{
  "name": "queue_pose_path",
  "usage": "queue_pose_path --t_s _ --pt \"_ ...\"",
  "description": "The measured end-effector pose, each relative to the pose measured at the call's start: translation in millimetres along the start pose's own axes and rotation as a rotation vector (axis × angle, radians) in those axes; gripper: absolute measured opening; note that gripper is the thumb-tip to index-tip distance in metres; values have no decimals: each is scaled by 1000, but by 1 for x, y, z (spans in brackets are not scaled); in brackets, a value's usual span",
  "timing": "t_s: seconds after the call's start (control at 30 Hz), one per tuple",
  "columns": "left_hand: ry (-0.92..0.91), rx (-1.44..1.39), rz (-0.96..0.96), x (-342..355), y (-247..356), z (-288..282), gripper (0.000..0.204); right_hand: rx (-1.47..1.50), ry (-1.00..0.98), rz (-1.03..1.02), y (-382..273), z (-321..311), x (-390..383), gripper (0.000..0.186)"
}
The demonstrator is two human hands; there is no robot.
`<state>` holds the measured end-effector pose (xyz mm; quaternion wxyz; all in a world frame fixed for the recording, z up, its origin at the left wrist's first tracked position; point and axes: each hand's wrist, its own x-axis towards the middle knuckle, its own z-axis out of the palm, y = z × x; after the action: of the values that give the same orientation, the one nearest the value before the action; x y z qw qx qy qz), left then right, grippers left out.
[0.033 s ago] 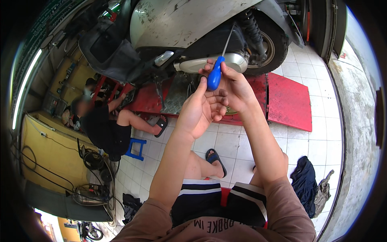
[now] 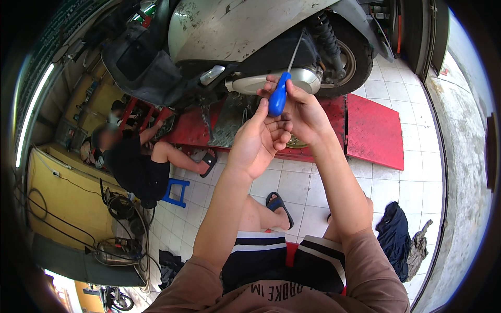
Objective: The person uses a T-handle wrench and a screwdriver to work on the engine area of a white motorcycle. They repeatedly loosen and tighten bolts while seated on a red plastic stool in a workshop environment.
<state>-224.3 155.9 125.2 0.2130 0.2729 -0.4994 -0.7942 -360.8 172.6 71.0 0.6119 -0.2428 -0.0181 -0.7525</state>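
Between the thumb and fingers of my right hand [image 2: 308,112] is a screwdriver [image 2: 278,100] with a bulbous blue handle. Its thin metal shaft points up and away, and its tip appears against the dark part beside the scooter's shock absorber [image 2: 327,39]; whether it touches is unclear. My left hand [image 2: 259,143] is palm up just below, its thumb against the butt of the handle and its fingers loosely curled and apart. Some fingertips look dark with grime. Beyond both hands stands the scooter [image 2: 224,31], with a silver engine cover [image 2: 276,83] and a rear wheel [image 2: 357,62].
The scooter stands on a red lift platform [image 2: 373,130]. To the left a person in black [image 2: 130,167] sits by a blue stool [image 2: 176,192]. Hoses and a compressor [image 2: 117,253] are at the lower left. Dark cloth [image 2: 394,235] lies on the tiled floor at right.
The fingers of my left hand have shifted slightly, curling a little under the handle. The screwdriver and my right hand look unmoved.
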Motion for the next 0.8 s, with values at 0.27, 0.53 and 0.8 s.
queue_pose_path --t_s 0.27,0.53,0.8 --pt "416 1161 761 -3 6 15 15 -532 339 -52 -10 -12 2 35" --pt "261 707 528 0 -9 21 38 -210 196 -73 -11 -14 -2 33" --pt "-404 -688 -217 9 -13 11 57 -32 101 -139 -13 -18 2 39"
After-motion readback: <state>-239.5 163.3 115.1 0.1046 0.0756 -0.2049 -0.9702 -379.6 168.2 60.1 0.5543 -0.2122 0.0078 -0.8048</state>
